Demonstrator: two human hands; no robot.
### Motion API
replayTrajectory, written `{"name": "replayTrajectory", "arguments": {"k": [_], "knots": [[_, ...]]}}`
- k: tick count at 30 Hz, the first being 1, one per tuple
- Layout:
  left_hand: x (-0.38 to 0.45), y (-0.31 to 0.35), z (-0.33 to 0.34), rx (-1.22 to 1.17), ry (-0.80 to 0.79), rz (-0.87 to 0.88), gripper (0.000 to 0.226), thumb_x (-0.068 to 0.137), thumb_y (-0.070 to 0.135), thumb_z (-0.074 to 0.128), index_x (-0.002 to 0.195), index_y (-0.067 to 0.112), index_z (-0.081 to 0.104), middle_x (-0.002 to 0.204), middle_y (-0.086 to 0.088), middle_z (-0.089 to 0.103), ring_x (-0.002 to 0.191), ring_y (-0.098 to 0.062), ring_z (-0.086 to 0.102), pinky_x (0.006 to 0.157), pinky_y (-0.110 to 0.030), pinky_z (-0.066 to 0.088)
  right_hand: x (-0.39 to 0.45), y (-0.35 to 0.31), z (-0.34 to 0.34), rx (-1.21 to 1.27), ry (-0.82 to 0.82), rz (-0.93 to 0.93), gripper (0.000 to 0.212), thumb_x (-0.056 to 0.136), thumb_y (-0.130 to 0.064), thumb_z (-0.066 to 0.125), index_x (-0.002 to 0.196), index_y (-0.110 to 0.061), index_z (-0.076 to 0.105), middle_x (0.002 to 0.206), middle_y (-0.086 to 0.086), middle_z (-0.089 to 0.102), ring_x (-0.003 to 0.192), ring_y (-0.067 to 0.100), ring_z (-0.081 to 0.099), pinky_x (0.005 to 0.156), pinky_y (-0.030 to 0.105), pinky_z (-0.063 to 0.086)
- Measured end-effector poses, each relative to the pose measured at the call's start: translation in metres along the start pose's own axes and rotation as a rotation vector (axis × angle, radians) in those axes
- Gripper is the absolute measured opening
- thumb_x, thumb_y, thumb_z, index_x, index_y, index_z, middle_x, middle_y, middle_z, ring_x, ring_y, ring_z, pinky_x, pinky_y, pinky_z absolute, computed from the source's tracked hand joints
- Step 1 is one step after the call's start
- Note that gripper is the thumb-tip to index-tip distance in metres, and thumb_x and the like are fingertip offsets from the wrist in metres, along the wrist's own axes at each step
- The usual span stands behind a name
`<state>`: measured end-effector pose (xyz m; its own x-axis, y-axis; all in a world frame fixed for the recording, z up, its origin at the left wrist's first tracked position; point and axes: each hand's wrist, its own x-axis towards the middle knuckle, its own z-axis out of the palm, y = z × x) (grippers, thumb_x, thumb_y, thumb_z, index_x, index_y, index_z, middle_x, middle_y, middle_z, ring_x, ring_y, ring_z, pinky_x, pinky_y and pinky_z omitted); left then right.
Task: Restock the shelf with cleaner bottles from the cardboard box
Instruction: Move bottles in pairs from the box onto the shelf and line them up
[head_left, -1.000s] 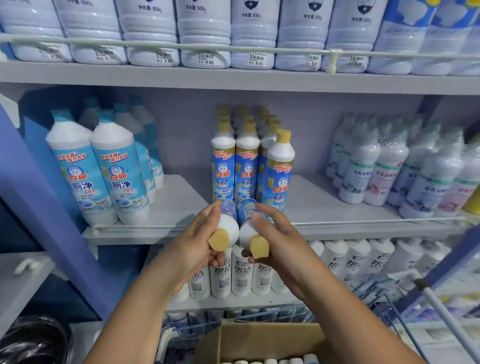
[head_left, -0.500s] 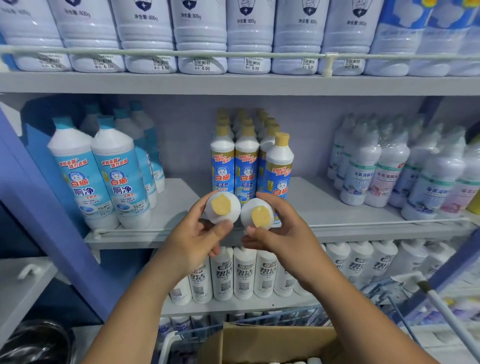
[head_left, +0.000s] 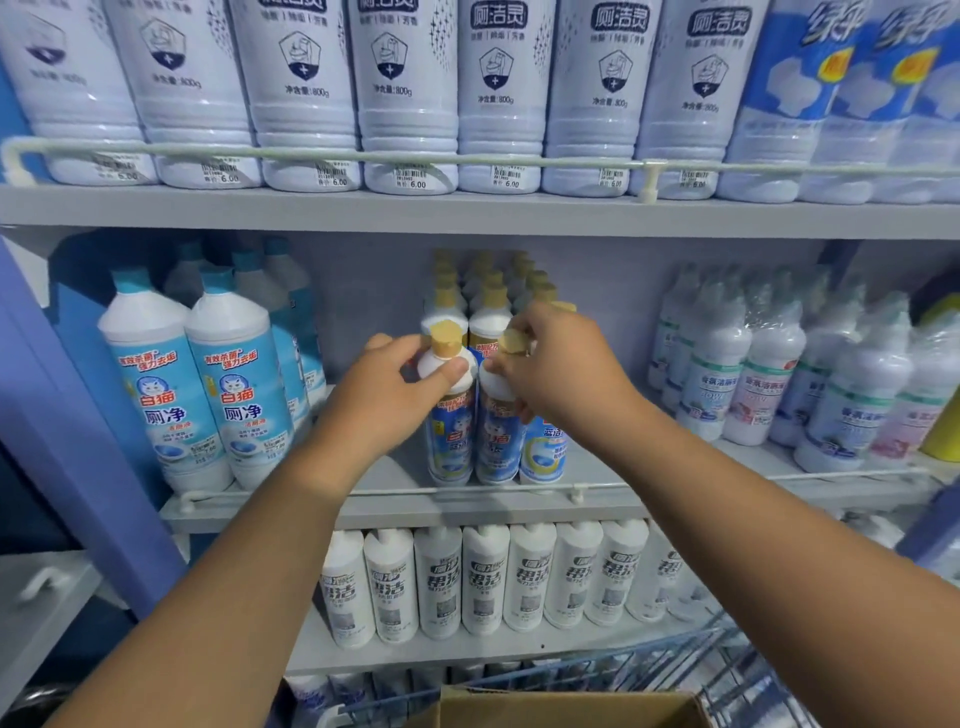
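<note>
Two slim white cleaner bottles with tan caps and blue labels stand upright at the front of the middle shelf (head_left: 649, 496). My left hand (head_left: 384, 395) grips the shoulder of the left bottle (head_left: 451, 431). My right hand (head_left: 561, 371) grips the neck of the right bottle (head_left: 496, 441), partly covering its cap. Behind them stand rows of the same tan-capped bottles (head_left: 491, 296). The cardboard box (head_left: 566, 709) shows at the bottom edge, its contents out of view.
Large blue-capped bottles (head_left: 228, 384) stand left on the middle shelf, wrapped white bottles (head_left: 769, 374) right. A thin rail (head_left: 727, 480) runs along the shelf front. The upper shelf holds big white bottles (head_left: 405, 93); the lower shelf white bottles (head_left: 488, 582). A blue wire basket (head_left: 649, 670) sits beside the box.
Both hands rose and moved forward, turning the two bottles from caps-toward-me to upright and setting them onto the front of the middle shelf.
</note>
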<state>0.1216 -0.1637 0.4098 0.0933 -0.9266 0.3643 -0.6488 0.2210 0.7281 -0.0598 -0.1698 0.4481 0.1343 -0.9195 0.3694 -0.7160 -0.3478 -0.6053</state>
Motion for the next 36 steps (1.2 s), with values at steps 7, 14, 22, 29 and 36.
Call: {"name": "replayTrajectory", "arguments": {"k": [7, 14, 22, 29, 36], "knots": [[0.024, 0.006, 0.002, -0.112, 0.057, 0.002, 0.035, 0.093, 0.035, 0.067, 0.127, 0.033, 0.06, 0.104, 0.013, 0.06, 0.082, 0.001, 0.056, 0.066, -0.017, 0.044, 0.042, -0.025, -0.014, -0.548, -0.098, -0.061, 0.031, 0.082, -0.044, 0.075, 0.082, -0.017, 0.059, 0.075, 0.001, 0.051, 0.076, 0.026, 0.054, 0.056, 0.026, 0.036], [0.041, 0.0, 0.006, -0.081, 0.071, -0.024, 0.037, 0.091, 0.036, 0.067, 0.127, 0.025, 0.062, 0.11, 0.006, 0.053, 0.092, -0.01, 0.057, 0.071, -0.024, 0.043, 0.067, -0.013, -0.012, -0.633, -0.1, -0.159, 0.031, 0.084, -0.046, 0.067, 0.1, -0.021, 0.073, 0.085, 0.004, 0.063, 0.094, 0.026, 0.062, 0.058, 0.026, 0.038], [0.051, 0.005, 0.02, -0.079, 0.169, 0.006, 0.025, 0.085, 0.04, 0.075, 0.1, 0.022, 0.066, 0.102, 0.005, 0.059, 0.074, 0.0, 0.051, 0.058, -0.014, 0.035, 0.083, 0.003, -0.018, -0.596, -0.169, -0.161, 0.021, 0.085, -0.051, 0.066, 0.082, -0.03, 0.063, 0.083, -0.002, 0.062, 0.083, 0.023, 0.056, 0.056, 0.025, 0.032], [0.055, 0.003, 0.008, -0.17, 0.086, -0.039, 0.016, 0.091, 0.032, 0.069, 0.102, 0.022, 0.068, 0.105, 0.002, 0.065, 0.092, -0.014, 0.062, 0.068, -0.022, 0.047, 0.088, 0.006, -0.014, -0.46, -0.174, -0.178, 0.012, 0.08, -0.051, 0.071, 0.084, -0.041, 0.067, 0.102, -0.009, 0.07, 0.095, 0.019, 0.059, 0.08, 0.03, 0.05], [0.056, -0.002, 0.005, -0.221, 0.012, -0.055, 0.016, 0.091, 0.034, 0.07, 0.105, 0.026, 0.069, 0.1, 0.013, 0.069, 0.091, 0.0, 0.063, 0.07, -0.021, 0.049, 0.083, 0.007, -0.021, -0.361, -0.201, -0.184, 0.03, 0.085, -0.042, 0.072, 0.114, -0.032, 0.072, 0.108, -0.01, 0.065, 0.1, 0.015, 0.055, 0.079, 0.026, 0.041]]}}
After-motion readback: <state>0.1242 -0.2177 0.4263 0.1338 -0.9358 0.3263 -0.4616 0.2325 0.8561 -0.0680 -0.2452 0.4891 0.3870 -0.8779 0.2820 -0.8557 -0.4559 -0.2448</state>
